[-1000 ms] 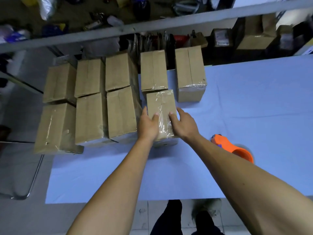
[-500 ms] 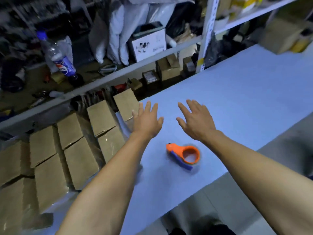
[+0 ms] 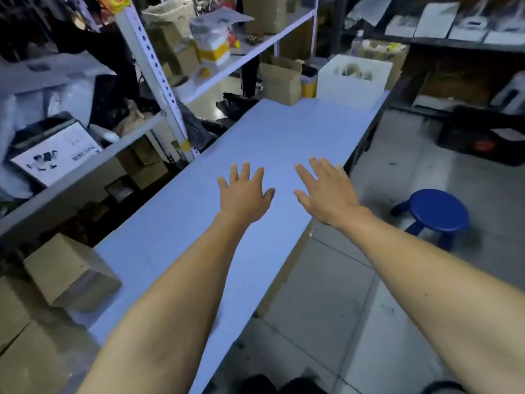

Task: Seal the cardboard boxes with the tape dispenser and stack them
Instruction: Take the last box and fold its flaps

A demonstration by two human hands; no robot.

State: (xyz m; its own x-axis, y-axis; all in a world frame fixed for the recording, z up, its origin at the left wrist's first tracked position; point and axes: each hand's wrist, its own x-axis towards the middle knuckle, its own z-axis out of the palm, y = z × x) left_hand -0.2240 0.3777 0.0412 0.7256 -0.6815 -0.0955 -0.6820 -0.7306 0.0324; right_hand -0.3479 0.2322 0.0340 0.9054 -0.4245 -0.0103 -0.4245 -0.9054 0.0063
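reaching out over the table [image 3: 284,132], left hand [image 3: 244,194] and right hand [image 3: 326,191] spread wide, holding nothing.

A long table [image 3: 284,143] with a pale blue top runs away from the person. At its near left corner sit brown cardboard boxes [image 3: 68,271], close together. 1 box stands higher than the others beside it. At the far end of the table stands a white box [image 3: 352,81] with a hole in its top, and next to it an open brown box [image 3: 281,78]. On the grey tile floor [image 3: 326,308] to the right of the table stands 1 small blue stool [image 3: 439,211].
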